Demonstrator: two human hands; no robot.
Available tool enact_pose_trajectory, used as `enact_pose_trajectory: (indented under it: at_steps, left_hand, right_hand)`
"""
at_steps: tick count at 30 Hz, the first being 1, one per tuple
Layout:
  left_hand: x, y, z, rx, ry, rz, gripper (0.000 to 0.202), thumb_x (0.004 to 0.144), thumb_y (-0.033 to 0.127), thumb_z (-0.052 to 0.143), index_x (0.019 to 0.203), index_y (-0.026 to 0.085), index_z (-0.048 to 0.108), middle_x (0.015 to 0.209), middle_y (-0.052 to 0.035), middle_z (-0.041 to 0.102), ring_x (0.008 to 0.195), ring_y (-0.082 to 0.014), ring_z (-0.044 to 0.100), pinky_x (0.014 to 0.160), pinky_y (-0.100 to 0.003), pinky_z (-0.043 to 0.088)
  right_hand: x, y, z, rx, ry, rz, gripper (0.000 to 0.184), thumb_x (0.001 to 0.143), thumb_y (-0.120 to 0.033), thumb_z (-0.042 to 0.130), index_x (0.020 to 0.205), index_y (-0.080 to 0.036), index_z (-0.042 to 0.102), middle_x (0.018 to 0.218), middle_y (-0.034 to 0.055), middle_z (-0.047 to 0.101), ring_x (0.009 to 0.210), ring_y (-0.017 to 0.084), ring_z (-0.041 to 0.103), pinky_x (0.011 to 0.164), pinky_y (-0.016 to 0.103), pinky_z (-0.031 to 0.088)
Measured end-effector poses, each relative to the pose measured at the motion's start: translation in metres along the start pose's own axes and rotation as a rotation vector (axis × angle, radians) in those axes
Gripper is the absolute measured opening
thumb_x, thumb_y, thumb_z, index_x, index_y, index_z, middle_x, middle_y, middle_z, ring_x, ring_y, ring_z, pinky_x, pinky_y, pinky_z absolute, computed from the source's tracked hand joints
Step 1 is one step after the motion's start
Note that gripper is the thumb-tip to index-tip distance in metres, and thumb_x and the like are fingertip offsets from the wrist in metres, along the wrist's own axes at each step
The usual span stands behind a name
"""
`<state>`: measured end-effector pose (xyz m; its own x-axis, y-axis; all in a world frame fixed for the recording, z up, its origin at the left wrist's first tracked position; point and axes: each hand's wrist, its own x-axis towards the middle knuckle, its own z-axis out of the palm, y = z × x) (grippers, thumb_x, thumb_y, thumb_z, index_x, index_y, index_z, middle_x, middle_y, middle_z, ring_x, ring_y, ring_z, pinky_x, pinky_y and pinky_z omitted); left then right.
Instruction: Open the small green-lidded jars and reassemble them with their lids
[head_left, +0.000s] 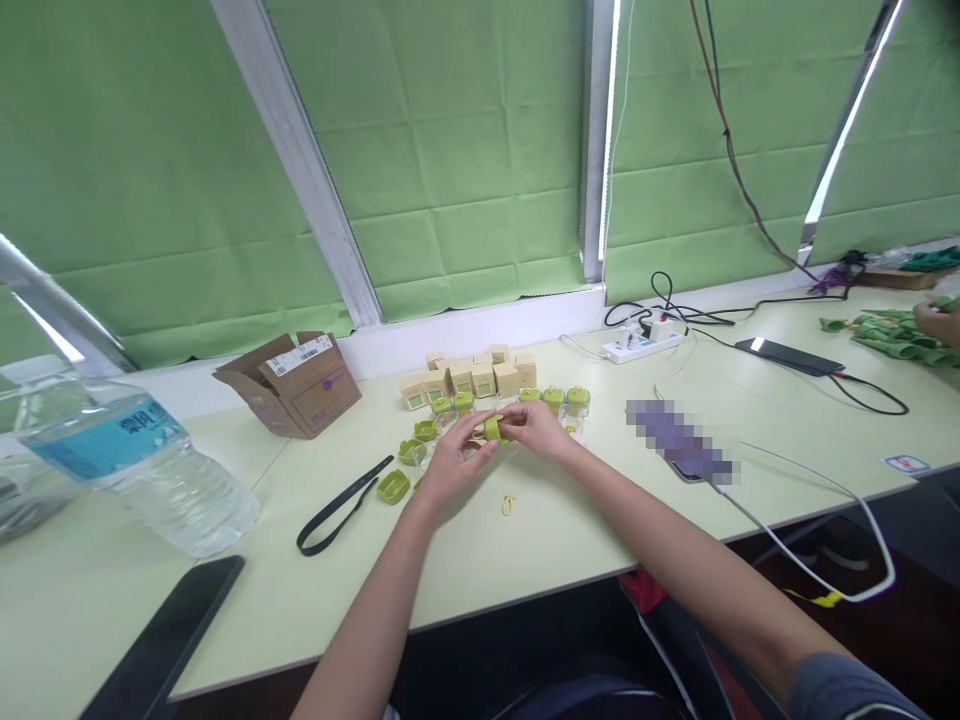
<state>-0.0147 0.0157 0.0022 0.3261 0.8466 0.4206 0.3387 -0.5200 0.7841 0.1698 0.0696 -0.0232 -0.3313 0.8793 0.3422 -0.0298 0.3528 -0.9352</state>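
Observation:
Between my two hands, above the middle of the table, is a small green plastic case part (pixel 493 430). My left hand (pixel 454 462) has its fingers closed round the left side of it. From the right, my right hand (pixel 537 430) pinches it with the fingertips. Open green case parts (pixel 394 487) lie left of my left hand, some partly hidden. Closed green cases (pixel 553 396) and clear plastic pieces (pixel 572 422) stand behind and beside my right hand. A small yellow clip-like piece (pixel 508 505) lies in front of my hands.
Small cardboard boxes (pixel 459 378) stand behind the cases, with an open carton (pixel 300 385) farther left. A black strap (pixel 334 513), a water bottle (pixel 142 460) and a dark phone (pixel 165 635) lie left. Rightward are a cabled phone (pixel 679 440), power strip (pixel 641 345) and another person's hand (pixel 939 322).

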Motion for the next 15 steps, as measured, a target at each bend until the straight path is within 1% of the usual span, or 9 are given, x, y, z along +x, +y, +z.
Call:
enact_pose_trajectory:
  at_steps: [2,4,5,7,9,10,12,13,15]
  left_hand:
    - [0.0,-0.001,0.002,-0.027,0.034,-0.012,0.047,0.086,0.04,0.066,0.13,0.025,0.061,0.134,-0.0108,0.06,0.109,-0.024,0.063,0.097,-0.04,0.05]
    - [0.001,-0.004,0.002,-0.061,0.088,-0.047,0.049,0.085,0.039,0.068,0.13,0.024,0.06,0.132,-0.0111,0.062,0.108,-0.0232,0.064,0.098,-0.04,0.05]
    - [0.001,-0.005,0.002,-0.068,0.115,-0.066,0.049,0.084,0.039,0.069,0.13,0.024,0.059,0.131,-0.0112,0.062,0.108,-0.0229,0.064,0.098,-0.039,0.05]
    - [0.003,-0.008,0.0,-0.049,0.168,-0.101,0.049,0.084,0.039,0.068,0.13,0.023,0.059,0.129,-0.0112,0.063,0.105,-0.0223,0.065,0.095,-0.039,0.051]
    - [0.004,-0.011,-0.002,0.003,0.205,-0.122,0.047,0.085,0.039,0.067,0.129,0.024,0.059,0.126,-0.0105,0.064,0.1,-0.0214,0.066,0.093,-0.038,0.051]
    - [0.004,-0.013,-0.003,0.033,0.216,-0.125,0.046,0.085,0.038,0.066,0.129,0.024,0.06,0.125,-0.01,0.064,0.099,-0.021,0.066,0.093,-0.038,0.051]
    - [0.005,-0.016,-0.003,0.086,0.228,-0.122,0.044,0.086,0.036,0.066,0.128,0.025,0.061,0.125,-0.0092,0.064,0.097,-0.0205,0.066,0.094,-0.039,0.05]
    - [0.005,-0.017,-0.003,0.106,0.231,-0.12,0.043,0.086,0.035,0.065,0.128,0.025,0.061,0.125,-0.0091,0.064,0.097,-0.0204,0.066,0.094,-0.039,0.05]
    - [0.006,-0.019,-0.003,0.128,0.234,-0.118,0.043,0.086,0.035,0.064,0.128,0.025,0.061,0.124,-0.009,0.064,0.095,-0.0202,0.066,0.093,-0.039,0.051]
  right_hand:
    - [0.002,0.001,-0.002,0.013,0.001,0.029,0.028,0.079,-0.039,0.067,0.092,-0.015,0.077,0.079,0.0044,0.075,0.071,0.018,0.07,0.071,0.032,0.058]
    - [0.002,0.001,-0.007,-0.074,0.061,0.028,0.032,0.085,-0.043,0.062,0.094,-0.016,0.076,0.086,0.0066,0.076,0.075,0.02,0.07,0.073,0.034,0.058]
    - [0.002,0.001,-0.009,-0.177,0.094,0.007,0.031,0.087,-0.042,0.061,0.095,-0.017,0.076,0.089,0.0074,0.076,0.077,0.02,0.07,0.075,0.035,0.057]
    - [0.0,0.001,-0.013,-0.454,0.129,-0.043,0.027,0.09,-0.039,0.059,0.098,-0.019,0.076,0.096,0.0083,0.075,0.081,0.021,0.069,0.081,0.036,0.055]
    - [-0.002,0.001,-0.012,-0.715,0.103,-0.065,0.027,0.089,-0.038,0.061,0.104,-0.02,0.075,0.105,0.0094,0.073,0.09,0.023,0.067,0.086,0.037,0.051]
    - [-0.003,0.002,-0.011,-0.809,0.08,-0.061,0.03,0.089,-0.039,0.062,0.109,-0.021,0.073,0.109,0.0103,0.071,0.096,0.024,0.066,0.088,0.037,0.05]
    - [-0.005,0.003,-0.007,-0.938,0.038,-0.04,0.037,0.086,-0.039,0.067,0.118,-0.02,0.069,0.117,0.0124,0.067,0.107,0.027,0.062,0.089,0.035,0.048]
    - [-0.006,0.004,-0.005,-0.983,0.022,-0.033,0.04,0.084,-0.037,0.068,0.121,-0.02,0.068,0.119,0.013,0.065,0.111,0.028,0.06,0.09,0.035,0.048]
    - [-0.006,0.004,-0.002,-1.046,0.002,-0.026,0.039,0.083,-0.028,0.068,0.122,-0.021,0.067,0.12,0.0132,0.064,0.113,0.028,0.059,0.088,0.033,0.047]
